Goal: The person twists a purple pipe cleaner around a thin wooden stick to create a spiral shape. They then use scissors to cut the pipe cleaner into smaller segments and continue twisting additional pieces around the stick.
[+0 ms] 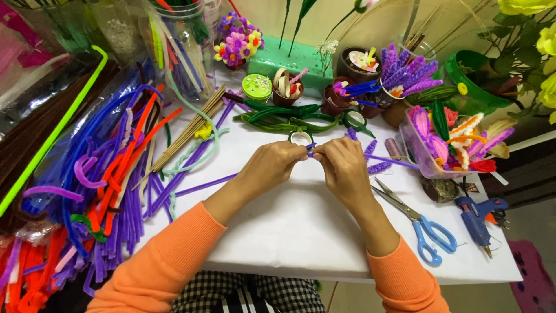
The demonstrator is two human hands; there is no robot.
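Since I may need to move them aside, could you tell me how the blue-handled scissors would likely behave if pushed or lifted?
The scissors look rigid metal, so they would probably slide flat across the white table without rolling. Lying open, the blades may swing when lifted, so the handles seem the safer grip.

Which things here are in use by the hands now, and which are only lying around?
In use:
- left hand and right hand, pinching a purple pipe cleaner between them

Lying around:
- blue-handled scissors
- blue glue gun
- heap of coloured pipe cleaners
- clear tub of finished flowers
- green foam block
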